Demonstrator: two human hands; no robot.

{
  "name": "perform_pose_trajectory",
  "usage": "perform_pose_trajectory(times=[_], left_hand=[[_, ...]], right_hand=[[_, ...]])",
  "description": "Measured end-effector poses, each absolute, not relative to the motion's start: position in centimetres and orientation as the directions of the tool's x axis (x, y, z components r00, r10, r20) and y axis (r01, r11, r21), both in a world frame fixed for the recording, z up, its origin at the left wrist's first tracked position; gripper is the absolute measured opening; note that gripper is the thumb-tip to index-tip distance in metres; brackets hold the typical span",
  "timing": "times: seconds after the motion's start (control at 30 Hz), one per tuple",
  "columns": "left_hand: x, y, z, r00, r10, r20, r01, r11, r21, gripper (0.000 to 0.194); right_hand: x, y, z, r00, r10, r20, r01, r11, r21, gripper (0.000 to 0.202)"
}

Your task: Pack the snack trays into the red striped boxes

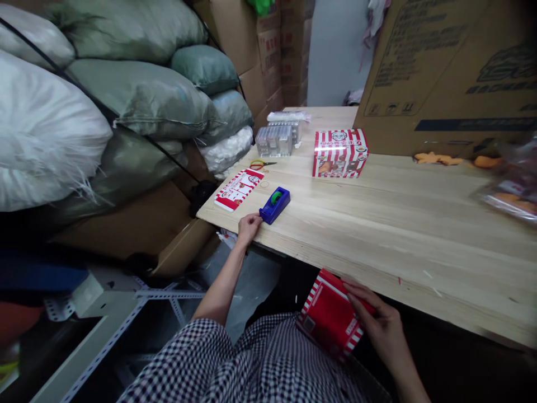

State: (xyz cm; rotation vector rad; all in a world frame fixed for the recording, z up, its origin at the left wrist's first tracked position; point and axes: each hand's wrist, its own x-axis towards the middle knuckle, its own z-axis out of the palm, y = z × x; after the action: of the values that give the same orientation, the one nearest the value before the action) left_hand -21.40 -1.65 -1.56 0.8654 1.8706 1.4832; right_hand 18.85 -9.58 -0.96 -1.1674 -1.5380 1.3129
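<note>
My left hand (250, 227) is at the front end of a blue tape dispenser (282, 204) with a green core, near the table's front edge. Its fingers are pinched together; anything between them is too small to make out. In my right hand (377, 313) is a red box (331, 313) with striped white edges, held over my lap below the table edge. A flat red and white printed piece (239, 190) lies left of the dispenser, with yellow-handled scissors (259, 164) behind it. Farther back stands a red and white striped box (340, 153).
Clear plastic packs (274, 140) sit at the table's back left. A large cardboard carton (453, 78) stands at the back right, near orange pieces (438, 159) and a plastic bag (514, 187). Stuffed sacks (142, 95) are piled at the left.
</note>
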Motion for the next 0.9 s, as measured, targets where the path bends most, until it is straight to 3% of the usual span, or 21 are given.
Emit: perform_pose_trajectory(times=[0.13, 0.27, 0.4, 0.5, 0.6, 0.73, 0.9], left_hand=[[-20.2, -3.1, -0.2, -0.652, 0.758, 0.028, 0.251, 0.181, 0.951, 0.017], [-14.0, -5.5, 1.8, -0.516, 0.856, 0.021, 0.247, 0.125, 0.961, 0.023], [-5.0, -8.7, 3.9, -0.161, 0.977, -0.140, -0.038, 0.136, 0.990, 0.032], [-0.4, -10.2, 4.4, 0.001, 0.963, -0.270, -0.295, 0.258, 0.920, 0.066], [1.1, -10.5, 3.8, 0.002, 0.948, -0.318, -0.410, 0.291, 0.864, 0.087], [1.0, -10.2, 2.6, -0.015, 0.927, -0.375, -0.453, 0.328, 0.829, 0.088], [1.3, -10.5, 1.8, 0.005, 0.898, -0.440, -0.475, 0.389, 0.789, 0.089]], right_hand=[[18.9, -10.4, 0.1, -0.193, 0.978, 0.075, 0.158, 0.106, -0.982, 0.020], [18.2, -11.1, 1.4, -0.103, 0.980, 0.167, 0.194, 0.185, -0.963, 0.023], [17.0, -11.4, 1.3, -0.073, 0.965, 0.251, 0.277, 0.261, -0.925, 0.026], [16.4, -11.8, 0.9, -0.053, 0.967, 0.249, 0.301, 0.253, -0.919, 0.029], [16.1, -12.1, 0.6, -0.020, 0.978, 0.206, 0.324, 0.201, -0.924, 0.040], [16.1, -12.2, 0.5, -0.027, 0.974, 0.227, 0.363, 0.221, -0.905, 0.047], [16.9, -11.2, 1.1, -0.215, 0.937, 0.273, 0.364, 0.337, -0.868, 0.040]])
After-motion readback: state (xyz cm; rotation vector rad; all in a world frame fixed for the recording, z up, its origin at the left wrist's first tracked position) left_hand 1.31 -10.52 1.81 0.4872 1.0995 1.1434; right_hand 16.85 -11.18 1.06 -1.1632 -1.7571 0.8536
